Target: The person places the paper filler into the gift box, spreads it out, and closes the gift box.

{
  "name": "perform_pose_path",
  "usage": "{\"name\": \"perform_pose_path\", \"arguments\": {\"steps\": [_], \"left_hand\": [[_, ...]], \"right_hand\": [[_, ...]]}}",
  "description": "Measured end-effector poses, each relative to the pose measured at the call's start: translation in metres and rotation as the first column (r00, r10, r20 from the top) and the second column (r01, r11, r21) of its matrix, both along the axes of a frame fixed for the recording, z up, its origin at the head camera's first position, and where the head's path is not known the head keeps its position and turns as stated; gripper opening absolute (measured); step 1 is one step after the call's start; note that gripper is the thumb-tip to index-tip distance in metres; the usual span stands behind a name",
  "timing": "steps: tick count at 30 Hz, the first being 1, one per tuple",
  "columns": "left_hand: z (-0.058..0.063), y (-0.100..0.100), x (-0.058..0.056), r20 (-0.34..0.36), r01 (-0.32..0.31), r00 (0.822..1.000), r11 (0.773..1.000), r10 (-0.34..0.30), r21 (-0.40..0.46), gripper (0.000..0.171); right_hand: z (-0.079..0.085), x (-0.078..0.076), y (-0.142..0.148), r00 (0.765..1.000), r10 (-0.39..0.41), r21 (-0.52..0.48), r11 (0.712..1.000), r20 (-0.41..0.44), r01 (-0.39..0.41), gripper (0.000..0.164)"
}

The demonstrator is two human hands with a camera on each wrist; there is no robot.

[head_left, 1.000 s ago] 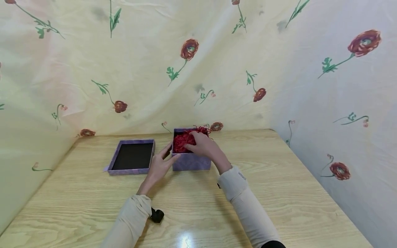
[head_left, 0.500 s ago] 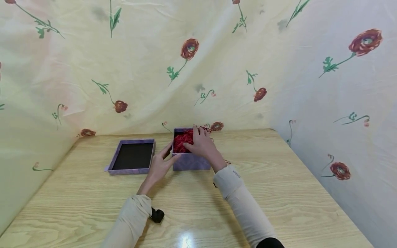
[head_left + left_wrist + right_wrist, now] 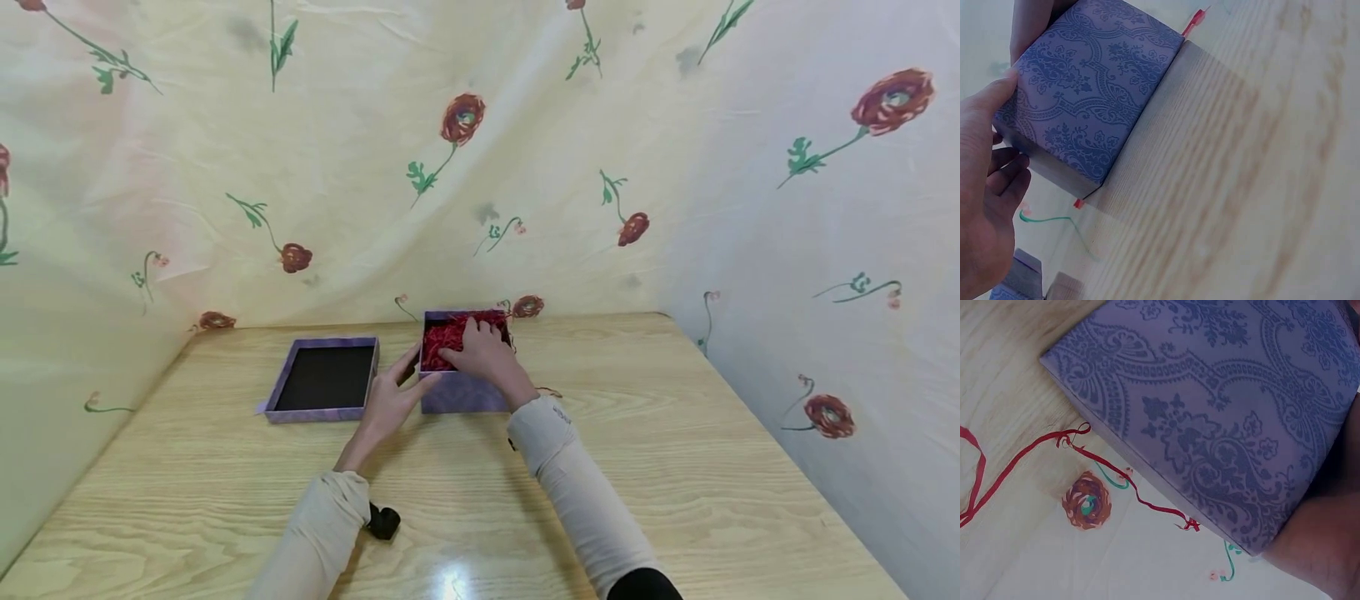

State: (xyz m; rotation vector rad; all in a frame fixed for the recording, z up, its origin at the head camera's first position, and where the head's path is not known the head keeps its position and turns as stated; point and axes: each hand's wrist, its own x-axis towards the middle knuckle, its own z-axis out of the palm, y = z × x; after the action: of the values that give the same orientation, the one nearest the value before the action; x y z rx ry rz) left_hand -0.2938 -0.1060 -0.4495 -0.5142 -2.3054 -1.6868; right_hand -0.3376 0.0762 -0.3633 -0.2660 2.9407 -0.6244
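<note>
Head view first: the purple box [image 3: 463, 393] sat near the back of the wooden table [image 3: 675, 467], open at the top and stuffed with red shredded filler [image 3: 442, 337]. Left hand [image 3: 387, 403] was on its left front corner, thumb apart from the fingers, so pretty spread out, with the thumb by the front and fingers along the left side. Right hand [image 3: 486, 354] was over the top of the box, thumb and fingers also spread, resting on the filler. Couldn't really make out the fingertips. The shallow lid [image 3: 318, 414] lay to the left, black inside facing up, just beside the left hand. A black gadget [image 3: 384, 523] stuck out at the left wrist, both sleeves [image 3: 307, 529] were pale, and a flowery cloth [image 3: 337, 133] hung behind everything.

Left wrist cam: big look at the box's patterned front, with the thumb against its edge and the other fingers, a bit bent, against the plain side. A red strand [image 3: 1194, 22] poked out near one far corner, and a corner of the lid showed way down low.

Right wrist cam: mostly patterned box wall, plus a long red ribbon [image 3: 1016, 464] trailing beside it. Only part of the right hand showed at the edge, fingers hidden, so no telling from there.
</note>
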Motion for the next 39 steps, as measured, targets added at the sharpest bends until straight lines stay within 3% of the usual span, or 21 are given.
{"name": "perform_pose_path", "arguments": {"steps": [10,13,16,20,27,34,39], "left_hand": [[0.000,0.001,-0.001,0.013,-0.001,1.000,1.000,0.000,0.022,0.067],[0.013,0.004,0.008,0.033,0.002,0.999,1.000,-0.002,0.017,0.066],[0.013,0.005,0.008,0.045,-0.007,0.999,1.000,0.006,0.010,0.066],[0.001,0.003,0.000,0.036,-0.016,0.999,1.000,0.015,0.009,0.067],[-0.001,0.001,0.000,0.015,-0.011,1.000,1.000,0.011,-0.003,0.067],[-0.001,0.001,0.000,0.023,-0.010,1.000,1.000,0.010,-0.008,0.067],[0.001,0.001,0.001,0.016,0.004,1.000,1.000,-0.004,-0.001,0.067]], "right_hand": [[-0.002,-0.012,0.003,0.995,0.081,-0.100,0.992,0.057,-0.075,0.070],[-0.002,-0.015,0.003,0.992,0.101,-0.082,0.992,0.072,-0.095,0.065],[-0.003,-0.017,0.003,0.989,0.117,-0.062,0.992,0.089,-0.112,0.064],[-0.002,-0.020,0.003,0.986,0.130,-0.053,0.991,0.105,-0.125,0.065],[-0.003,-0.019,0.002,0.984,0.133,-0.044,0.991,0.119,-0.129,0.064],[0.006,-0.014,0.008,0.978,0.199,-0.026,0.980,0.067,-0.198,0.071],[0.018,-0.007,0.021,0.955,0.297,-0.059,0.953,-0.023,-0.297,0.066]]}}
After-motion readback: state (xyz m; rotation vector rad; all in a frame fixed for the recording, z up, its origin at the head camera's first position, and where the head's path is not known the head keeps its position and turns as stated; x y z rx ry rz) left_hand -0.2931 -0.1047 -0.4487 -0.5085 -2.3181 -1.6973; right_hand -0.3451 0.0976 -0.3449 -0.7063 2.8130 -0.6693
